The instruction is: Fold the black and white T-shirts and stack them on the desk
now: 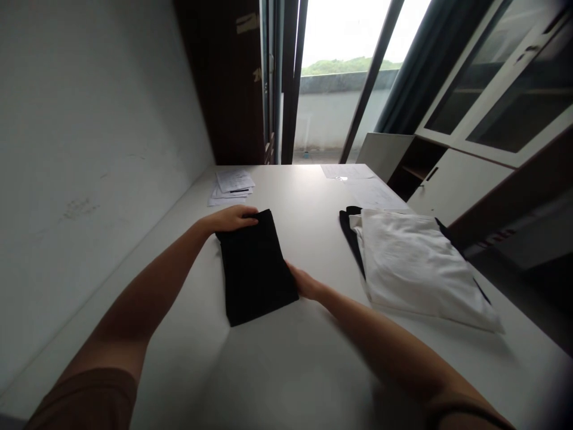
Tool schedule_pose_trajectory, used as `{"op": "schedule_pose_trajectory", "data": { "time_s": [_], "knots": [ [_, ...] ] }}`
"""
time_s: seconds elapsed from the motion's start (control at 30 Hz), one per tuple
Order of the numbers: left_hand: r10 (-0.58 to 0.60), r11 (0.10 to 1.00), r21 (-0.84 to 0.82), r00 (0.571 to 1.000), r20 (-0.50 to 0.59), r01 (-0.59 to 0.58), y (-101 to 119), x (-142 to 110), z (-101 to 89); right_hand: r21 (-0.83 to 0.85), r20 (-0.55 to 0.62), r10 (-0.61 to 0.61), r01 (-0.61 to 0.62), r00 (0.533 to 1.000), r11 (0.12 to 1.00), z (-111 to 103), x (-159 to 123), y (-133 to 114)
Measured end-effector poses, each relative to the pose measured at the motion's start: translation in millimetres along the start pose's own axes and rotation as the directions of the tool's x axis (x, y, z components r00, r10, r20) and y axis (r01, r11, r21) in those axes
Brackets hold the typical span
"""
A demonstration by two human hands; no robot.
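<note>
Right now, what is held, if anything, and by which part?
The folded black cloth: left hand at its far edge, right hand along its right edge. Whether the right hand grips is unclear.

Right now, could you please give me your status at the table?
Left hand on far edge of folded black cloth; right hand at its right edge. Cloth on white table. Nothing seen blocking it; wrinkled white cloth apart at right.

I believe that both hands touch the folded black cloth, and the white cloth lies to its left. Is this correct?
Not quite: the head view shows the white cloth to the right of the folded black cloth. The left hand and right hand do both touch it.
</note>
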State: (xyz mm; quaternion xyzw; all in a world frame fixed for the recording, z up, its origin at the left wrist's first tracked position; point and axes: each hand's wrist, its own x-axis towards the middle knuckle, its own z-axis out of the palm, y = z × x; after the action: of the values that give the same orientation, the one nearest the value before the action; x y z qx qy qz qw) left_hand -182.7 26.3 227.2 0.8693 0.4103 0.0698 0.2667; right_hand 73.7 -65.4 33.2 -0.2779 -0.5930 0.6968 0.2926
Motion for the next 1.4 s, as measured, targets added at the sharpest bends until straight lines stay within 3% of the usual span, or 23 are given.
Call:
{"op": "schedule_pose_trajectory", "data": {
  "time_s": [0.07,0.13,0.23,0.3,0.43,0.5,0.6,0.73,0.93,1.03,1.1,1.3,1.4],
  "knots": [
    [-0.056,0.993,0.101,0.997,-0.051,0.061,-28,11,-3.4,0.134,0.126,0.071,-0.088,0.989,0.987,-6,1,-7],
    [-0.107,0.976,0.182,0.991,-0.076,0.120,-52,21,-3.0,0.117,0.166,0.071,-0.091,0.984,0.989,-7,1,-10],
    [-0.138,0.960,0.236,0.987,-0.078,0.153,-76,37,5.2,-0.067,0.019,-0.036,0.037,0.999,0.997,5,3,-6],
    [-0.165,0.946,0.270,0.983,-0.080,0.181,-85,49,13.8,-0.177,-0.113,-0.121,0.100,0.986,0.979,15,6,0],
    [-0.258,0.893,0.356,0.961,-0.095,0.275,-99,72,28.8,-0.300,-0.302,-0.159,0.064,0.940,0.952,23,10,7],
    [-0.273,0.879,0.375,0.956,-0.108,0.293,-106,82,33.3,-0.392,-0.318,-0.163,0.027,0.934,0.919,23,8,5],
    [-0.293,0.857,0.401,0.946,-0.141,0.325,-117,96,40.9,-0.567,-0.238,-0.229,0.056,0.944,0.822,26,3,-2],
    [-0.345,0.813,0.423,0.916,-0.204,0.401,-129,105,63.1,-0.703,-0.214,-0.282,0.053,0.935,0.709,34,-1,-5],
    [-0.319,0.792,0.397,0.869,-0.379,0.464,-135,96,103.4,-0.867,-0.286,-0.300,-0.113,0.910,0.485,33,0,-4],
    [-0.257,0.790,0.351,0.792,-0.554,0.502,-134,90,113.2,-0.879,-0.306,-0.320,-0.137,0.897,0.456,26,7,-4],
    [-0.221,0.803,0.328,0.760,-0.611,0.497,-130,83,119.4,-0.889,-0.321,-0.327,-0.164,0.889,0.428,19,15,-4],
    [-0.124,0.843,0.374,0.817,-0.564,0.386,-110,43,162.0,-0.924,-0.330,-0.306,-0.241,0.893,0.296,-6,49,-19],
    [-0.203,0.824,0.363,0.826,-0.526,0.434,-108,24,184.1,-0.947,-0.293,-0.388,-0.209,0.874,0.246,-3,70,-27]
  ]
}}
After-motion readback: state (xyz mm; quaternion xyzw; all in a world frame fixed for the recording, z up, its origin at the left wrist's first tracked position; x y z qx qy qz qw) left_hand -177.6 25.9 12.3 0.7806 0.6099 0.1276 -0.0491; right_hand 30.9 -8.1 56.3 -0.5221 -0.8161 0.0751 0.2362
